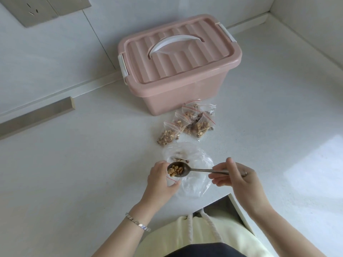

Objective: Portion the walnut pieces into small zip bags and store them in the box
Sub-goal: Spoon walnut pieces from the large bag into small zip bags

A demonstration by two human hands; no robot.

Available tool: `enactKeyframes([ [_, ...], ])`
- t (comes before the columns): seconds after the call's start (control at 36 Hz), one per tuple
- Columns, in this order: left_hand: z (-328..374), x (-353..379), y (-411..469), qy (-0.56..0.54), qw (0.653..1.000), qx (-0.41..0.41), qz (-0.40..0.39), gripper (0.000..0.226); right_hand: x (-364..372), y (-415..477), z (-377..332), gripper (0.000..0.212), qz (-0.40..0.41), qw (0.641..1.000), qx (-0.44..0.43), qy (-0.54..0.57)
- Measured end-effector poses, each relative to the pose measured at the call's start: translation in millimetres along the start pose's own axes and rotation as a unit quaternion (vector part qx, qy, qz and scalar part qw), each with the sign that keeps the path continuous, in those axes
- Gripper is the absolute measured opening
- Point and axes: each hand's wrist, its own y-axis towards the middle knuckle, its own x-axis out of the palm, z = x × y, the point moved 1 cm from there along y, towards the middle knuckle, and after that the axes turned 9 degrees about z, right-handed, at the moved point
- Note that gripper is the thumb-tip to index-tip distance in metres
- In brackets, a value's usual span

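Note:
My left hand (161, 179) holds a small clear zip bag (171, 180) with a red strip, mouth upward. A metal spoon (196, 170) is gripped by its handle in my right hand (234, 175); its bowl carries walnut pieces (175, 170) and hovers right at the bag's mouth. Under both lies a large clear plastic bag (193, 182) with a few walnut pieces left inside. Several filled zip bags (187, 123) lie in a heap on the counter in front of the pink storage box (178, 86), whose ribbed lid with a white handle is closed.
The white counter (83, 164) meets a white wall behind the box. A metal strip (37, 115) lies at the left along the wall base. The counter's front edge (239, 206) cuts in near my body.

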Motion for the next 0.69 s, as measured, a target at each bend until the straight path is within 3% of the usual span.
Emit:
enactKeyframes([
  [0.08, 0, 1, 0, -0.006, 1.000, -0.013, -0.002, 0.041, 9, -10, 1, 0.031, -0.032, 0.988, -0.108, -0.107],
  [0.14, -1, 2, -1, -0.011, 1.000, -0.013, 0.006, 0.036, 11, -13, 3, 0.035, -0.046, 0.960, -0.197, -0.192],
  [0.25, -3, 2, -3, -0.027, 0.999, -0.019, 0.009, 0.036, 6, -16, 2, 0.046, -0.034, 0.941, -0.274, -0.198],
  [0.31, -1, -1, -5, -0.052, 0.998, -0.024, 0.020, 0.032, 0, -15, 0, 0.046, -0.002, 0.951, -0.256, -0.171],
  [0.39, 2, -7, -5, -0.084, 0.995, -0.007, 0.045, 0.032, -8, -6, -1, 0.024, 0.045, 0.969, -0.195, -0.146],
  [0.44, 5, -11, -2, -0.107, 0.993, 0.018, 0.044, 0.038, -11, 3, 0, 0.028, 0.058, 0.973, -0.168, -0.148],
  [0.58, 9, -10, 17, -0.059, 0.996, 0.068, -0.018, 0.029, -5, 25, -1, 0.027, 0.063, 0.980, -0.140, -0.128],
  [0.69, 12, -4, 35, -0.006, 0.995, 0.054, -0.081, 0.022, 3, 44, -2, 0.031, 0.099, 0.981, -0.121, -0.114],
])
